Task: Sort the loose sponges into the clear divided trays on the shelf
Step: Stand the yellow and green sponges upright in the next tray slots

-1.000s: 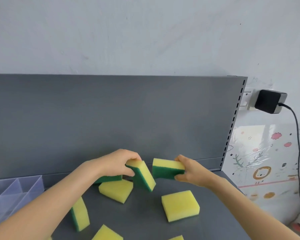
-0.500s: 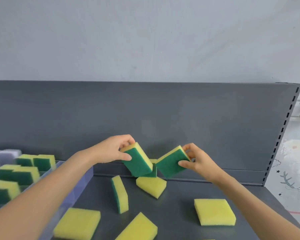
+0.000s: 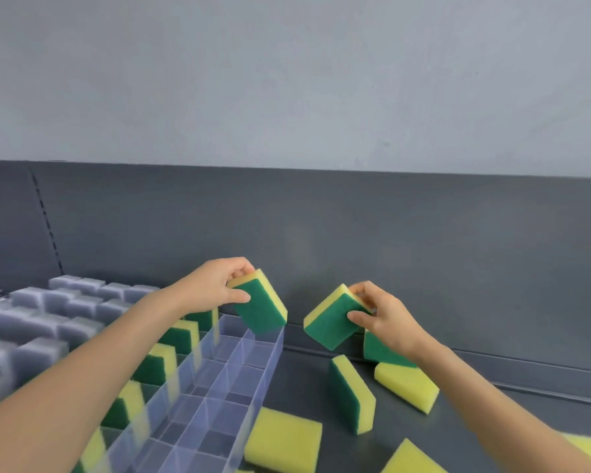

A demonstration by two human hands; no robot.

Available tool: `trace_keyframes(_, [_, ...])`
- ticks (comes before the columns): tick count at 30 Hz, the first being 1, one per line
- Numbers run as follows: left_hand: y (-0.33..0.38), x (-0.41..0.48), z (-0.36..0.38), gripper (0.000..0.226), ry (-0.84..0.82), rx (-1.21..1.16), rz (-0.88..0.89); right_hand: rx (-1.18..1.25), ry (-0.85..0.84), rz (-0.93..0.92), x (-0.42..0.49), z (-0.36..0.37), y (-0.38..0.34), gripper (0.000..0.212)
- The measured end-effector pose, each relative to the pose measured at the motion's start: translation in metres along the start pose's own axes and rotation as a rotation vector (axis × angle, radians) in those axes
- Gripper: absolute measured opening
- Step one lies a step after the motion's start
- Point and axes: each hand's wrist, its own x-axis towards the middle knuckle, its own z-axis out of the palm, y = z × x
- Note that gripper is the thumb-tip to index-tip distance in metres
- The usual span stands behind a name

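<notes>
Holding a sponge in each hand, I had my left hand [image 3: 215, 288], fingers curled, pinching a green-and-yellow sponge [image 3: 261, 307] above the far end of the clear divided tray [image 3: 265, 377]. My right hand [image 3: 386, 317] gripped a second sponge [image 3: 331, 320] just right of it, over the shelf [image 3: 304, 380]. The tray's left column already held upright sponges [image 3: 181, 336]; its other compartments looked bare. Some six loose sponges [image 3: 352, 394] lay on the shelf, so I judged the sorting under half done. Grey blocks [image 3: 48, 319] far left were possibly sponges, though blurred.
</notes>
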Motion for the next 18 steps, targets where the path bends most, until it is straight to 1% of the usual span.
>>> trace_keyframes(4, [-0.043,0.003,-0.027,0.024,0.019,0.044,0.007,-0.017,0.067,0.036,0.022,0.046,-0.018,0.021])
trace_keyframes(8, [-0.073,0.017,-0.034,0.025,-0.006,0.052,0.042,-0.071,0.143,0.091,0.041,0.084,-0.027,0.024])
trace_keyframes(13, [-0.086,0.041,-0.018,0.030,-0.094,0.106,0.101,-0.154,0.186,0.148,0.053,0.109,-0.035,0.032])
trace_keyframes(18, [-0.093,0.053,-0.003,0.031,-0.169,0.175,0.116,-0.239,0.164,0.151,0.064,0.121,-0.040,0.034])
